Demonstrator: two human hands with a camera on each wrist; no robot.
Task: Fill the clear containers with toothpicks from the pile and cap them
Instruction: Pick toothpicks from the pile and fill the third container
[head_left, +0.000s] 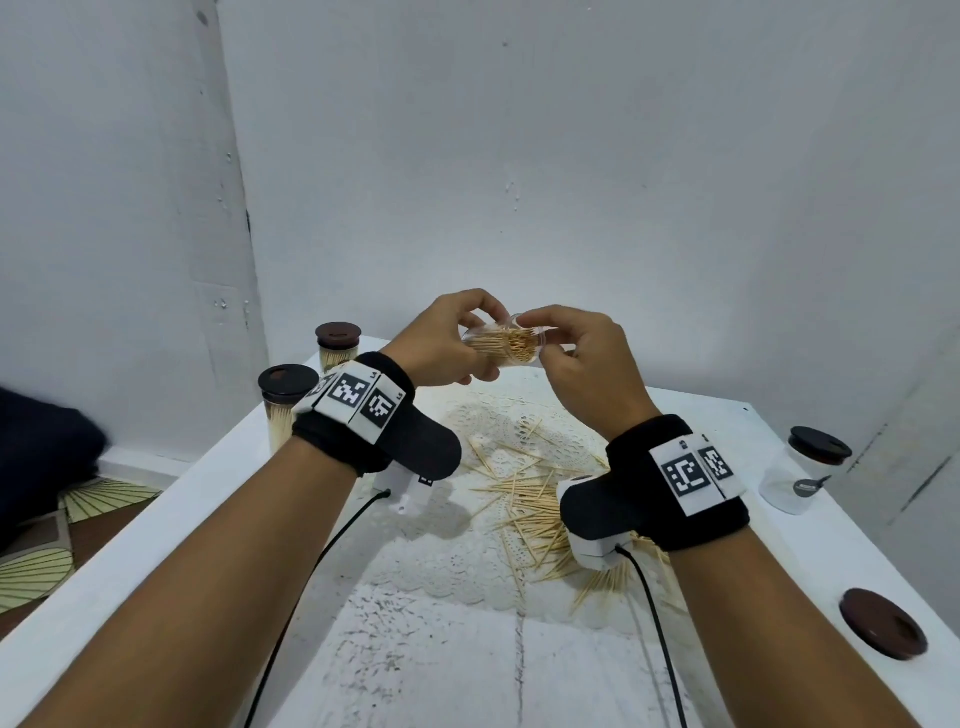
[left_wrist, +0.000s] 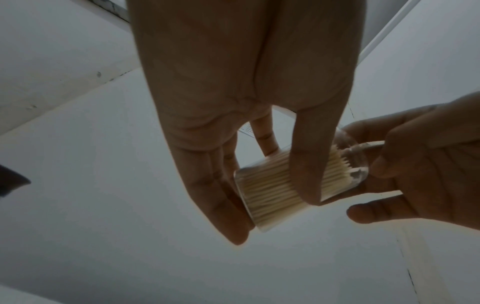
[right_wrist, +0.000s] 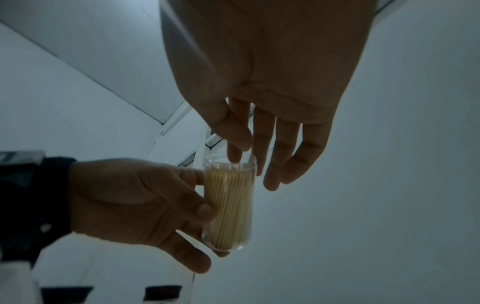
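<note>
My left hand (head_left: 483, 340) grips a clear container (head_left: 501, 345) packed with toothpicks, held tilted and uncapped above the table. In the left wrist view the thumb lies across the container (left_wrist: 272, 191) and the fingers wrap behind it. My right hand (head_left: 537, 335) is at the open mouth. In the right wrist view its index fingertip dips into the container (right_wrist: 228, 205) and touches the toothpick tips, the other fingers loosely straight beside the rim. The toothpick pile (head_left: 530, 509) lies scattered on the table below my wrists.
A loose dark brown cap (head_left: 883, 622) lies at the table's right edge. A capped clear container (head_left: 802, 470) with no toothpicks stands far right. Two capped, filled containers (head_left: 283, 410) (head_left: 337, 351) stand at the far left corner. White walls close in behind.
</note>
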